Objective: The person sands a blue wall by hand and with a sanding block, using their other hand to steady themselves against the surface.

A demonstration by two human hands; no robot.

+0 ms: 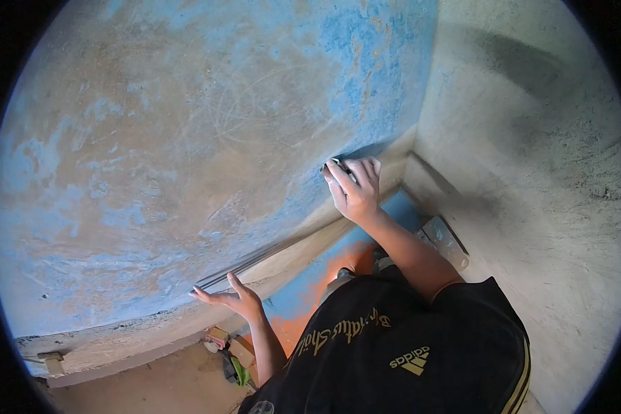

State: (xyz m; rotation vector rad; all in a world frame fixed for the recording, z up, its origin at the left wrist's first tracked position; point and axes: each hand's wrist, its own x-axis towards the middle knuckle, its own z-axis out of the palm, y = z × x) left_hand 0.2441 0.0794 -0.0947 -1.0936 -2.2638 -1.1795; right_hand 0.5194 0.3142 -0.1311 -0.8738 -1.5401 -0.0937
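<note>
My right hand (355, 186) is closed around a small dark object (330, 167) against the worn blue and brown wall (255, 138). Most of that object is hidden by the fingers. Lower left, my left hand (238, 298) has its thumb and fingers apart, palm up, by the near end of long thin dark strips (238, 268). These strips run along the wall's lower edge towards the upper right. Whether the fingertips touch them, I cannot tell.
A grey plastered wall (531, 172) meets the blue one at a corner on the right. Below are a blue and orange surface (290, 324), a flat board (445, 238), small blocks (241, 350) and a green item (240, 372) on the brown floor (152, 386).
</note>
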